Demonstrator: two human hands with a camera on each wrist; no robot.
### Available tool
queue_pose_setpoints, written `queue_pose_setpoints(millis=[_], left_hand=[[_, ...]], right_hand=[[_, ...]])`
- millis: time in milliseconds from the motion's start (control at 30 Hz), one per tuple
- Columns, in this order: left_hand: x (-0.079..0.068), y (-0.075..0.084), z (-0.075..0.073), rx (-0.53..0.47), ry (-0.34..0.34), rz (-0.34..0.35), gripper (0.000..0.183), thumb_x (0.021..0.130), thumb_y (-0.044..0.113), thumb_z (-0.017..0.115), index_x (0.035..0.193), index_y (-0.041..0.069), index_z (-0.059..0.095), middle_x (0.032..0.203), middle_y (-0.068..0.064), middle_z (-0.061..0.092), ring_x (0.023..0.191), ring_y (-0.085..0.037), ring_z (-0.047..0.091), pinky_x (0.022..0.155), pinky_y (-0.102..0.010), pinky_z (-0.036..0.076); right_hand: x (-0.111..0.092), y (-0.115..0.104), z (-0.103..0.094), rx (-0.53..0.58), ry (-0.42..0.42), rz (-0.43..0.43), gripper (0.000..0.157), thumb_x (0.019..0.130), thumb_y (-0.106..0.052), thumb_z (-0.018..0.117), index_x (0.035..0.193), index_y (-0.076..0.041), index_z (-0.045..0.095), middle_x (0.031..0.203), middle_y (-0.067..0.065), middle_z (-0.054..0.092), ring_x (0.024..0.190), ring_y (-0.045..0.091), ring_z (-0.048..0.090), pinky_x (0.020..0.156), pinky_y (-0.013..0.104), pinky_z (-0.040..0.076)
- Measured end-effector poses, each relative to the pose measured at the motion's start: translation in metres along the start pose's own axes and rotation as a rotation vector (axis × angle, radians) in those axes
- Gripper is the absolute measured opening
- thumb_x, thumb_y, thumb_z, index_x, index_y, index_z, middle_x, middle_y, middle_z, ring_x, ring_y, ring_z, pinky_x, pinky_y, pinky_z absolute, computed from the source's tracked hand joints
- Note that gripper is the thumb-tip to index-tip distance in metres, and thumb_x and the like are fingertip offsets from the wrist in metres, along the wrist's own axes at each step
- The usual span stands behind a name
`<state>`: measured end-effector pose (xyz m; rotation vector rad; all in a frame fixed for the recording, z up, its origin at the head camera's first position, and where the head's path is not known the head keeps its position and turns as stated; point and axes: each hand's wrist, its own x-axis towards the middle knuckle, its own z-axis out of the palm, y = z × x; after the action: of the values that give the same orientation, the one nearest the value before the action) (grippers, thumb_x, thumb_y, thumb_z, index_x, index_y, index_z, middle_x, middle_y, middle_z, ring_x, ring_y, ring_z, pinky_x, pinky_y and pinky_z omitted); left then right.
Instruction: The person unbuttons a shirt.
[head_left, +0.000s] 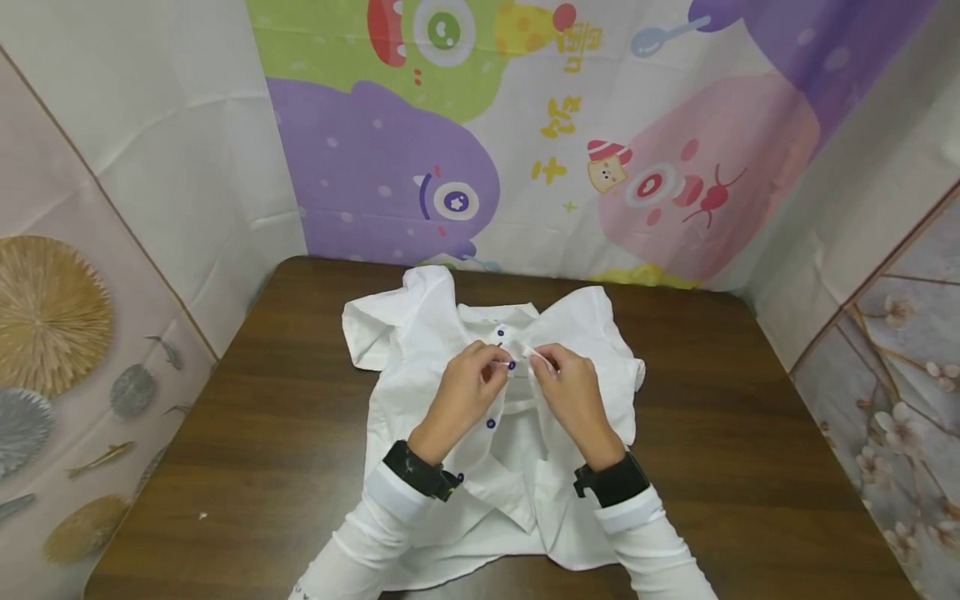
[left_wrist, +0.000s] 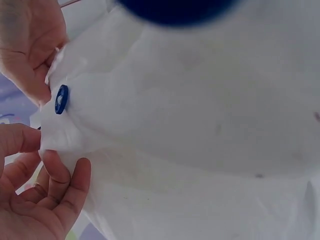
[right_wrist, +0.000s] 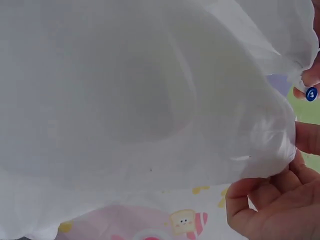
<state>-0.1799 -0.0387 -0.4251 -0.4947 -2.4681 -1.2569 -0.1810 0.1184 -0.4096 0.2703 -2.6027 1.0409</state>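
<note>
A white short-sleeved shirt [head_left: 427, 333] lies front up, its collar [head_left: 498, 315] at the far side and its lower front panels parted. Blue buttons run down the left panel, one of them [head_left: 491, 423] below the hands. My left hand [head_left: 468, 387] pinches that panel's edge close beside a raised blue button [left_wrist: 61, 99]. Opposite, my right hand [head_left: 567, 387] pinches the edge of the right panel [right_wrist: 270, 145] between thumb and fingers, lifting the cloth. A small gap separates the two hands, and the button [right_wrist: 311, 93] shows at the left fingertips in the right wrist view.
The shirt is spread on a dark brown wooden table [head_left: 712, 450]. A curtain with cartoon monsters [head_left: 390, 158] hangs behind it, and patterned panels stand on both sides. A tiny white scrap [head_left: 202, 516] lies at the table's near left. Black bands [head_left: 420, 471] circle both wrists.
</note>
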Motion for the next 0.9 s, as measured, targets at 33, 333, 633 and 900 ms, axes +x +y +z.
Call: queue_pose_setpoints(millis=[33,333,633,900], left_hand=[[0.000,0.000,0.000,-0.001,-0.002,-0.003,0.011,0.082,0.003,0.058,0.087,0.007,0.067,0.076,-0.004,0.057,0.066,-0.014,0.053,0.062,-0.024,0.044],[-0.011,-0.003,-0.008,-0.027,-0.015,-0.052,0.008,0.082,0.005,0.060,0.086,0.007,0.066,0.077,-0.003,0.057,0.069,-0.013,0.054,0.065,-0.024,0.045],[-0.034,-0.013,-0.014,-0.073,-0.051,-0.115,0.009,0.081,0.003,0.059,0.084,0.008,0.066,0.078,-0.002,0.058,0.068,-0.012,0.054,0.065,-0.025,0.045],[-0.051,-0.019,-0.011,-0.088,-0.084,-0.181,0.008,0.083,0.005,0.060,0.085,0.010,0.066,0.083,-0.001,0.061,0.074,-0.012,0.057,0.068,-0.025,0.049]], right_hand=[[0.000,0.000,-0.001,-0.001,-0.009,0.006,0.017,0.088,-0.014,0.060,0.095,0.000,0.068,0.088,0.014,0.070,0.079,0.026,0.063,0.070,0.041,0.048],[-0.008,0.013,-0.012,-0.042,-0.035,0.010,0.016,0.089,-0.011,0.058,0.103,-0.004,0.062,0.078,0.010,0.063,0.070,0.024,0.057,0.066,0.038,0.046],[-0.038,0.037,-0.010,-0.114,-0.136,-0.134,0.019,0.086,0.005,0.054,0.087,-0.012,0.064,0.072,0.000,0.055,0.069,0.015,0.054,0.067,0.030,0.047],[-0.093,0.044,0.021,-0.227,-0.655,-0.183,0.041,0.084,-0.038,0.065,0.108,-0.005,0.058,0.094,0.005,0.057,0.083,0.020,0.059,0.071,0.034,0.049]])
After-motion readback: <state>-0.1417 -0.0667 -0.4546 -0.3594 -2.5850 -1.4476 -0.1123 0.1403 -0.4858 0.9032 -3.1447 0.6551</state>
